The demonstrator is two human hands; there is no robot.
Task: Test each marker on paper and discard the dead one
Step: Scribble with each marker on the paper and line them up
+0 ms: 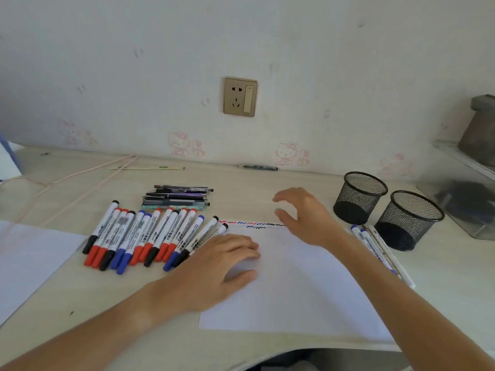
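Neither of the hands holds a marker, so this looks like a pause between tests. The left hand (230,259) lies flat, fingers straight, pressing the paper (289,285) at its left edge. The right hand (302,215) hovers over the paper's far edge with fingers loosely spread and empty, just beside the row of red, blue and black squiggles (254,224) drawn there.

The markers (150,236) lie capped in a fanned row on the worktop (80,303), left of the paper, the nearest touching the left hand. A few more markers (375,245) lie right of the paper, by 2 mesh cups (385,207); those may be the tested ones.

Next, I judge, a hand must pick 1 marker, uncap it and scribble.

The right forearm hides part of the right-side markers, so their count is unclear. Whether any squiggle is faint cannot be made out, nor what the cups hold.
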